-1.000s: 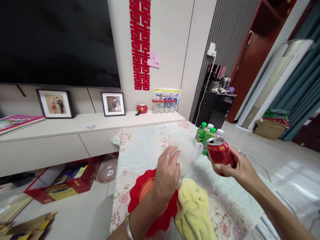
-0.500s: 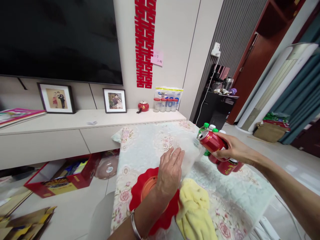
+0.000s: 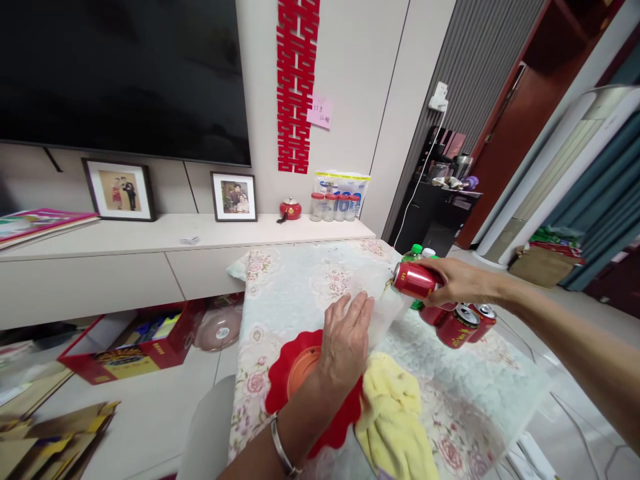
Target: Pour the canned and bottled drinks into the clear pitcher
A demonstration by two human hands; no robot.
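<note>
My right hand grips a red drink can, tipped sideways with its top to the left. Brownish liquid runs from the can's opening into a translucent plastic container. Against the container's near left side lies my left hand, fingers stretched out and its thumb hidden. Below the left forearm sits a red scalloped dish with an orange centre. A yellow cloth lies just right of this dish. Several more red cans stand below my right hand.
A floral cloth covers the table. Bottles with green and white caps stand behind the cans. Beyond are a white cabinet with lidded jars and framed photos. A red box is on the floor at left.
The can in my right hand has tilted further and moved slightly left. Liquid now shows pouring from it. My left hand stays against the container.
</note>
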